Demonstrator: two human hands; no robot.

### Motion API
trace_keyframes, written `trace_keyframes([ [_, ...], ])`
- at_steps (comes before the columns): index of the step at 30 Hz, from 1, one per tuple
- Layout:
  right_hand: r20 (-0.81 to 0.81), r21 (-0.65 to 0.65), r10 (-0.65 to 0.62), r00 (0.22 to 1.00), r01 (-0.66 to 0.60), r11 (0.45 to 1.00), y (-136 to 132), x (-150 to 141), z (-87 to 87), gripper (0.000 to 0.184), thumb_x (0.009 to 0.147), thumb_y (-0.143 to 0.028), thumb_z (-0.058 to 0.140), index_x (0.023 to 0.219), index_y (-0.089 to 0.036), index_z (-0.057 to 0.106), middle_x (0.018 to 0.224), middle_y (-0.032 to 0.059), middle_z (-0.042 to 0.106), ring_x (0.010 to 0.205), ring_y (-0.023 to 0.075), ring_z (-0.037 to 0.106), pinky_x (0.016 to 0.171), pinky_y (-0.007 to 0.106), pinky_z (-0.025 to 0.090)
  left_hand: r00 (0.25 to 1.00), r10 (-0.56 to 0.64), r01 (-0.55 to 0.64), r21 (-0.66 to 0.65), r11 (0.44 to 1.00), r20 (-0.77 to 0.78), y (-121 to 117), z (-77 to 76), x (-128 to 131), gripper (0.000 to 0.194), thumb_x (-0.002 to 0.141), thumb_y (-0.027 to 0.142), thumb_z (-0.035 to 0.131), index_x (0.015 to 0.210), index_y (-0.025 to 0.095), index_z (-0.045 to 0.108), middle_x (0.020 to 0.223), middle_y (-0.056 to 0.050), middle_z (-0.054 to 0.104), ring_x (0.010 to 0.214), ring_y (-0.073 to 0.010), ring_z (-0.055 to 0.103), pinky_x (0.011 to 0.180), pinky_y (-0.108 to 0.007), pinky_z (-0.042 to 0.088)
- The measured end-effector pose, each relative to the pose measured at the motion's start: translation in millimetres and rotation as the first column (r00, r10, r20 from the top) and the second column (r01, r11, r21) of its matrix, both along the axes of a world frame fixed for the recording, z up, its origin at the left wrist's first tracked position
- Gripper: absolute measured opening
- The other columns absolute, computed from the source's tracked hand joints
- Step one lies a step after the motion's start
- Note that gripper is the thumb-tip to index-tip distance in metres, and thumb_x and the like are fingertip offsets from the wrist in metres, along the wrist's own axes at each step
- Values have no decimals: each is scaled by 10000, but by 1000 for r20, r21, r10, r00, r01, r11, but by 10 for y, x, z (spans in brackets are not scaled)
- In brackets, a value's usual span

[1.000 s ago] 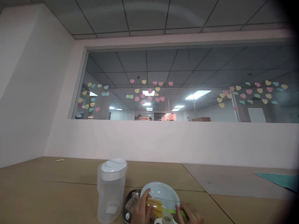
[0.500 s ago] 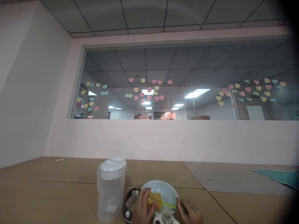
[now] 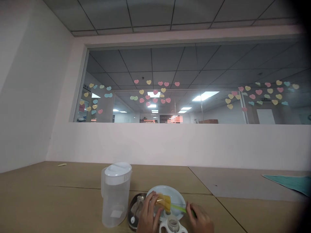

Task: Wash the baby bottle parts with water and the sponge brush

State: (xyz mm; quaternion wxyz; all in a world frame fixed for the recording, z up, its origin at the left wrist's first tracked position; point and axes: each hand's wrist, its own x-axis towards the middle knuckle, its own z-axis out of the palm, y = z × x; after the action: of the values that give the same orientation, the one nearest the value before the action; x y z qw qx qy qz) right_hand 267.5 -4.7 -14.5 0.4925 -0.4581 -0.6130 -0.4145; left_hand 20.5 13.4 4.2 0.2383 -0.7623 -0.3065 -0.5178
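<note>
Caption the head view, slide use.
Left hand holding a yellow container, right hand a green utensil, near a plate, bottle and lidded pitcher.

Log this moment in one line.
left hand: holding yellow object | right hand: holding green utensil | bottle: between hands | pitcher: lid on

Left hand [image 3: 148, 214], right hand [image 3: 199, 217] curled

Yellow container [image 3: 164, 202], lime-green utensil [image 3: 179, 207], teal cloth [image 3: 290, 183]
</note>
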Motion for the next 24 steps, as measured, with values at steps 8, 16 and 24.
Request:
trace_keyframes([
  [8,3,5,2,1000,-2,1000,32,-4,-4,459,921,-421,341,763,-220,722,596,47,636,466,96,538,447,175,349,1000,6,-7,-57,998,-12,29,-9,1,319,897,245,471,1202,180,538,1211,-114,598,1135,-201,572,911,-317,524],
  [16,-87,147,54,995,-41,988,12,-108,66,492,931,-427,338,698,-204,709,537,43,602,432,92,515,436,182,338,1000,9,-11,-136,991,-15,38,-41,-5,314,905,251,450,1196,194,552,1232,-114,586,1146,-210,564,921,-343,517],
  [24,-23,110,100,995,-97,989,-28,-90,97,534,924,-498,328,709,-196,713,554,59,610,475,100,540,464,169,376,1000,-5,6,-170,985,6,52,-40,-12,322,911,261,431,1198,186,556,1233,-118,587,1147,-210,566,920,-333,513],
])
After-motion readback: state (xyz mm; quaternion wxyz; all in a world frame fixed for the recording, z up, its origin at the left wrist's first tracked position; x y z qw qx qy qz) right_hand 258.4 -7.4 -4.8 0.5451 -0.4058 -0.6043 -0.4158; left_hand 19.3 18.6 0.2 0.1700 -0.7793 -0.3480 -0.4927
